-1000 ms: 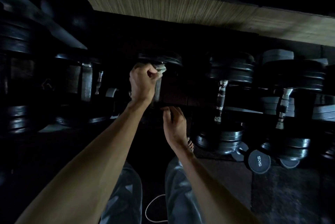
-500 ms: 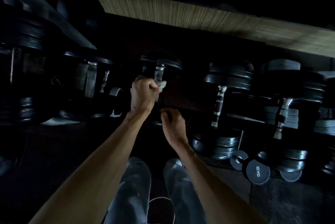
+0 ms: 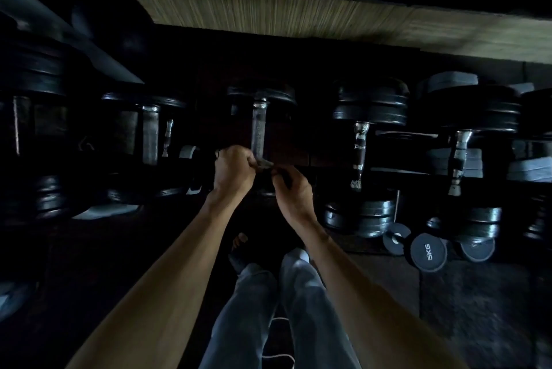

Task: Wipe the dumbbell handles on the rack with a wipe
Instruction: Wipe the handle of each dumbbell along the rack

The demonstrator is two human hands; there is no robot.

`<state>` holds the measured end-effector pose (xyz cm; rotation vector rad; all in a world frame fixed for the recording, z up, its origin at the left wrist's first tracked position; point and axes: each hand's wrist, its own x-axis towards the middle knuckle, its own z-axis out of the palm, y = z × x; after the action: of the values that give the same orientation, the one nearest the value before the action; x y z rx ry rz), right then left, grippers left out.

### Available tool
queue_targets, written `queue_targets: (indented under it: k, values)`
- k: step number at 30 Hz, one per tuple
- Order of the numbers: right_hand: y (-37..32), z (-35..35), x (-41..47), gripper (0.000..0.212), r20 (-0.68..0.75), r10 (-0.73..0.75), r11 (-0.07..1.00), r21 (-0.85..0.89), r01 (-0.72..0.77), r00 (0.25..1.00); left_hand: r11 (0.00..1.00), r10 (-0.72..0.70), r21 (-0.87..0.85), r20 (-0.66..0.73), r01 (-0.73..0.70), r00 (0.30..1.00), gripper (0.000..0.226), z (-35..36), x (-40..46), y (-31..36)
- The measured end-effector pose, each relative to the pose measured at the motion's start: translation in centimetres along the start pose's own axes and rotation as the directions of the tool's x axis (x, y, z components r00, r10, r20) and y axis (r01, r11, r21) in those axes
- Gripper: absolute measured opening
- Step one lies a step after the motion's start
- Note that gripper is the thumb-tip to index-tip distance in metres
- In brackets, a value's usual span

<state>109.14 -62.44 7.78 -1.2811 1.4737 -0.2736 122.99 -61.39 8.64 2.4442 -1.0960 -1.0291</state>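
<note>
Much of the scene is lost in darkness: the black rack (image 3: 292, 156) under the weights is barely traceable, and the near end plates of the middle dumbbell are hidden behind the two hands. The small crumpled grey wipe (image 3: 264, 164) shows only as a scrap between the hands; its outline is hard to make out. The left hand (image 3: 234, 171) has its fingers curled round the wipe, a closed grip, at the near end of the bare chrome handle of the middle black-plated dumbbell (image 3: 258, 129). The right hand (image 3: 291, 189) sits just beside it, fingers curled, fingertips meeting the wipe's right edge; whether they pinch it or only touch it cannot be told.

That handle's long axis runs near to far, its far end meeting a stack of dark round plates. To the right, two more chrome-handled dumbbells (image 3: 360, 156) lie the same way, slightly tilted. To the left, other dumbbells fade into shadow, cut off by the frame edge. A small black dumbbell marked 5KG (image 3: 428, 252) lies on the floor at near right. Grey trouser legs (image 3: 298, 309) fill the near centre.
</note>
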Motion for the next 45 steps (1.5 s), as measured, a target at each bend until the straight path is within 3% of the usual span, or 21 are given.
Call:
queue_targets:
  k: [3, 5, 7, 10, 15, 19, 21, 23, 26, 28, 31, 33, 35, 38, 40, 43, 45]
  values:
    - [-0.1, -1.0, 0.2, 0.053, 0.052, -0.03, 0.995, 0.092, 0.026, 0.998, 0.999, 0.043, -0.033, 0.068, -0.041, 0.997, 0.013, -0.7, -0.2, 0.8]
    - [-0.1, -2.1, 0.4, 0.061, 0.129, -0.092, 0.995, 0.059, 0.085, 0.987, 0.987, 0.125, -0.111, 0.101, -0.114, 0.987, 0.009, -0.9, -0.5, 1.0]
    - [0.2, -3.4, 0.4, 0.043, 0.176, -0.154, 0.987, -0.016, 0.159, 0.972, 0.97, 0.201, -0.174, 0.177, -0.17, 0.964, 0.016, -0.6, -0.8, 0.7]
    - [1.2, -6.2, 0.2, 0.018, 0.136, -0.157, 0.987, 0.053, 0.151, 0.978, 0.948, 0.272, -0.234, 0.24, -0.217, 0.932, 0.006, 0.5, -1.5, 2.0]
    - [2.3, -11.7, 0.3, 0.016, 0.029, -0.151, 0.988, 0.01, 0.151, 0.988, 0.874, 0.321, -0.431, 0.167, -0.224, 0.932, 0.008, 4.6, -2.9, 6.4]
    - [4.1, -16.5, 1.6, 0.012, -0.144, -0.169, 0.985, 0.009, 0.172, 0.975, 0.812, 0.266, -0.536, -0.016, -0.233, 0.964, 0.013, 9.8, -4.4, 10.0]
    - [5.4, -19.1, 2.9, 0.027, -0.203, -0.128, 0.991, 0.002, 0.131, 0.971, 0.838, 0.182, -0.495, -0.144, -0.23, 0.973, 0.018, 12.9, -5.3, 11.2]
    - [6.3, -21.0, 4.0, 0.036, -0.254, -0.095, 0.994, -0.071, 0.079, 0.963, 0.88, 0.041, -0.457, -0.205, -0.132, 0.978, 0.026, 15.5, -6.3, 12.0]
    - [6.9, -21.3, 6.2, 0.019, -0.274, -0.084, 0.984, -0.173, 0.037, 0.958, 0.946, -0.089, -0.323, -0.342, -0.028, 0.936, 0.043, 17.8, -7.2, 13.5]
    - [5.9, -19.8, 7.6, 0.018, -0.247, -0.111, 0.982, -0.178, 0.067, 0.963, 0.944, -0.115, -0.33, -0.405, -0.027, 0.907, 0.043, 17.9, -7.1, 14.0]
    - [3.8, -17.0, 8.7, 0.023, -0.197, -0.137, 0.988, -0.104, 0.118, 0.971, 0.941, -0.078, -0.332, -0.394, -0.062, 0.916, 0.043, 18.2, -7.0, 12.9]
    - [3.5, -16.4, 8.1, 0.022, -0.196, -0.169, 0.982, -0.112, 0.149, 0.966, 0.908, -0.138, -0.419, -0.322, -0.01, 0.937, 0.045, 18.1, -7.0, 12.4]
    - [4.5, -17.1, 6.6, 0.023, -0.115, -0.189, 0.963, -0.214, 0.162, 0.975, 0.898, -0.165, -0.439, -0.332, 0.002, 0.929, 0.046, 18.1, -6.9, 12.5]
    - [5.1, -18.2, 5.3, 0.024, 0.086, -0.055, 0.912, -0.402, 0.085, 0.995, 0.904, -0.149, -0.428, -0.345, -0.014, 0.927, 0.047, 17.9, -7.1, 12.8]
    - [4.2, -18.1, 6.8, 0.027, 0.012, -0.065, 0.927, -0.371, 0.065, 0.998, 0.91, -0.139, -0.415, -0.354, -0.022, 0.925, 0.048, 17.9, -7.1, 12.8]
    - [1.8, -17.3, 9.6, 0.035, -0.26, -0.089, 0.984, -0.171, 0.045, 0.962, 0.913, -0.145, -0.408, -0.338, -0.006, 0.93, 0.052, 17.8, -7.1, 12.8]
    - [1.3, -16.8, 9.7, 0.035, -0.308, -0.038, 0.996, -0.085, 0.013, 0.95, 0.914, -0.155, -0.406, -0.323, 0.012, 0.934, 0.053, 17.9, -7.1, 12.7]
